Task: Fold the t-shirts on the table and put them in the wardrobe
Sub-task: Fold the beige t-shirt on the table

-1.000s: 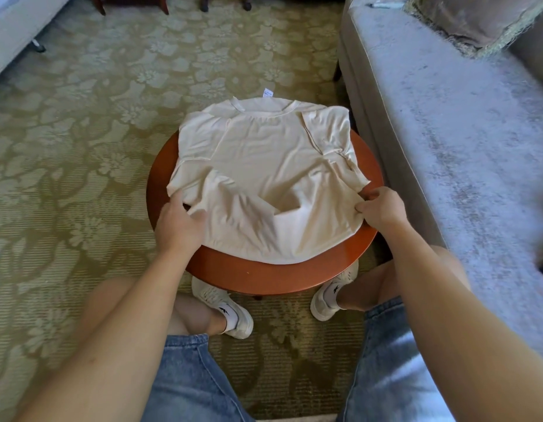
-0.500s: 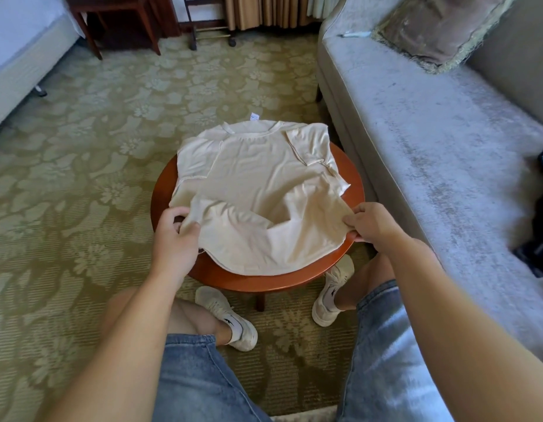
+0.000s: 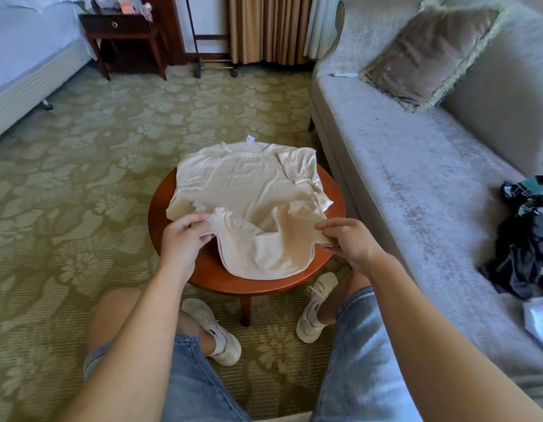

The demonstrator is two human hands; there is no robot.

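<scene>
Lying centre frame, a cream short-sleeved t-shirt is spread on a round reddish-brown wooden counter. The collar points to the top of the frame, a small white label sticking out past it. The sleeve on the frame's right is folded in over the chest. The lower part of the shirt is bunched up between both hands, and the curved hem drapes toward the counter's near edge.

Left hand: fingers curled, pinching the shirt's fabric on the frame's left side. Right hand: fingers curled, pinching the fabric on the frame's right side, just above the counter rim.

Below the counter are the person's white sneakers and light blue denim shorts, on a green floral-patterned carpet.

On the right side of the frame is a grey velvety sofa, with a brown fringed square cushion at upper right and a crumpled dark heap of clothing at the right edge. At upper left is a bed with pale blue bedding, and a dark wooden nightstand with a ring pull stands beside it. Tan pleated curtains hang at top centre.
</scene>
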